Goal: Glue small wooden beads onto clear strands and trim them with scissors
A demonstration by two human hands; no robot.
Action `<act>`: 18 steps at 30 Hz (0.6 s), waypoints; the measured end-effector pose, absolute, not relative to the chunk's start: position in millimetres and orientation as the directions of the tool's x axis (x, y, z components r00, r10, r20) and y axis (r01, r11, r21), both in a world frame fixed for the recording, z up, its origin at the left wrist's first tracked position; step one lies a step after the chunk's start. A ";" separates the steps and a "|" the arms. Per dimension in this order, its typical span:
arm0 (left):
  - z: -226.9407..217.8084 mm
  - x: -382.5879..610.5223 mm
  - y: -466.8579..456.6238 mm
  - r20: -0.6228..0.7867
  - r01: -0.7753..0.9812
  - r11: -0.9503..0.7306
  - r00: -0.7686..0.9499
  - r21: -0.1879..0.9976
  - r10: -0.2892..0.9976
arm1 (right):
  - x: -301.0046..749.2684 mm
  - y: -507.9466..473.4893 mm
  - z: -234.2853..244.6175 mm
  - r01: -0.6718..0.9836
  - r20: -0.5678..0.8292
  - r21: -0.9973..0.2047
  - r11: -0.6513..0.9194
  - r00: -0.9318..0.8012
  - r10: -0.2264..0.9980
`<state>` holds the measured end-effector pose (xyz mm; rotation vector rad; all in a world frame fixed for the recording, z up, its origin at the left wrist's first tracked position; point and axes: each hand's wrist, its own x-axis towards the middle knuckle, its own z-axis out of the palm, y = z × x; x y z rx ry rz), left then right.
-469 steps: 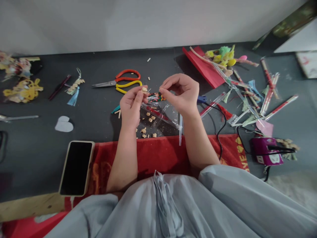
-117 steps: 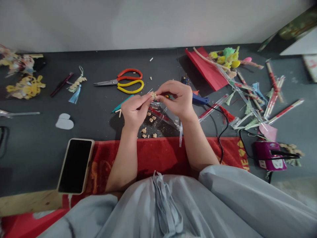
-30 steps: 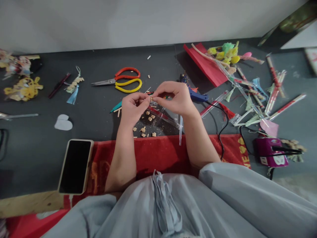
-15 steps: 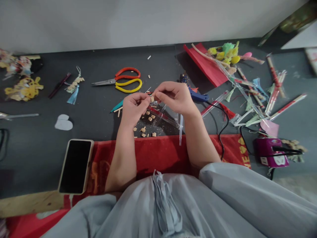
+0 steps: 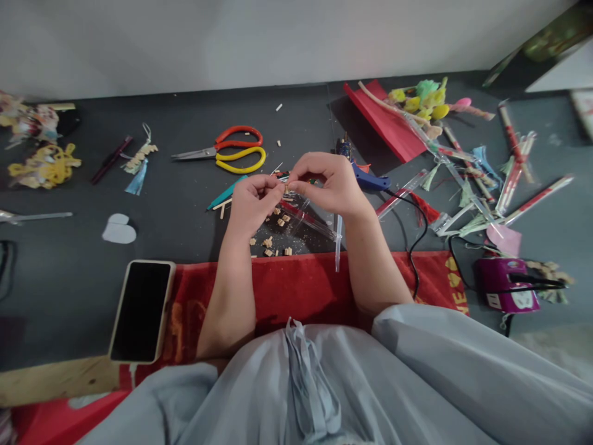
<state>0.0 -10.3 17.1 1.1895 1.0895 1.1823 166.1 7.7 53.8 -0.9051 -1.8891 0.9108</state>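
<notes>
My left hand (image 5: 253, 204) and my right hand (image 5: 328, 183) meet over the middle of the dark table, fingertips pinched together. Between them is a small piece of pale wood (image 5: 286, 186), mostly covered by the fingers. Both hands seem to grip it. Below the hands lie several tiny wooden pieces (image 5: 268, 243) among fine crumbs. A clear plastic sleeve with a red strip (image 5: 308, 220) rests under the right hand. Beside the left hand is a teal pen-like tool (image 5: 227, 193) with thin wooden sticks (image 5: 222, 207).
Scissors (image 5: 217, 152) with red and yellow handles lie beyond my left hand. A blue glue gun (image 5: 370, 178) with a black cord is right of my right hand. A phone (image 5: 142, 311) lies on a red towel (image 5: 301, 284). Tasselled sticks (image 5: 467, 161) and a purple power block (image 5: 507, 284) are at right.
My fingertips have closed further over the small wooden piece, which now shows less. My left hand has shifted slightly to the right. Objects on the table have stayed put.
</notes>
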 end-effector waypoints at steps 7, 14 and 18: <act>21.4 1.7 -12.7 0.107 -0.050 -0.105 0.036 0.993 0.994 | 166.4 8.6 52.5 0.269 0.384 -0.845 0.462 -0.297 0.874; 24.1 4.0 -18.3 0.378 0.215 -0.351 -0.103 0.911 0.920 | 164.7 7.0 53.9 0.283 0.298 -0.886 0.368 -0.261 0.918; 22.9 3.5 -19.7 0.431 0.300 -0.388 -0.088 0.871 0.898 | 160.4 5.7 55.1 0.271 0.294 -0.891 0.364 -0.266 0.918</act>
